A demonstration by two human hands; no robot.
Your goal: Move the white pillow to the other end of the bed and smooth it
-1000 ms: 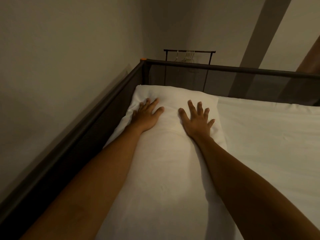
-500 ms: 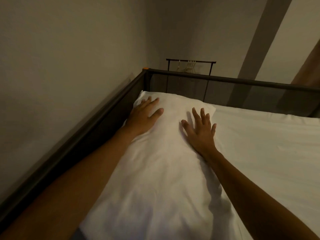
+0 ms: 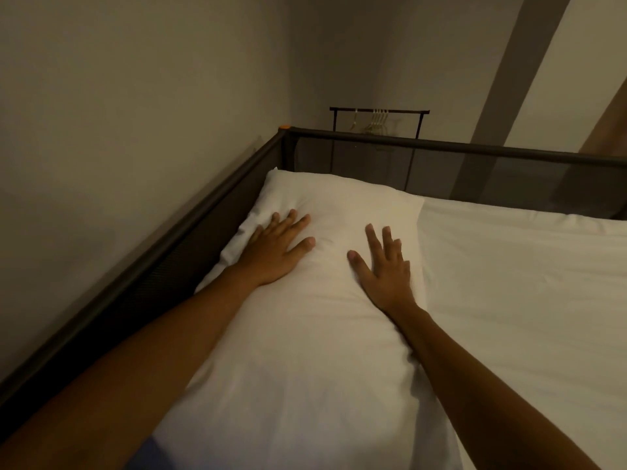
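The white pillow (image 3: 312,334) lies lengthwise on the bed, along the left rail, its far end near the bed's corner. My left hand (image 3: 274,249) rests flat on the pillow's left side, palm down, fingers spread, holding nothing. My right hand (image 3: 383,266) lies flat on the pillow's right side near its edge, fingers apart and pointing away from me. Both forearms stretch over the pillow's near half. The white bedsheet (image 3: 526,300) covers the mattress to the right of the pillow.
A dark metal bed frame with mesh panels runs along the left (image 3: 163,262) and the far end (image 3: 475,150). A wall stands close on the left. Behind the far rail is a clothes rack (image 3: 378,111) with several hangers.
Both hands have slid back toward me along the pillow, away from its far end, still flat. More of the pillow's far end now shows.
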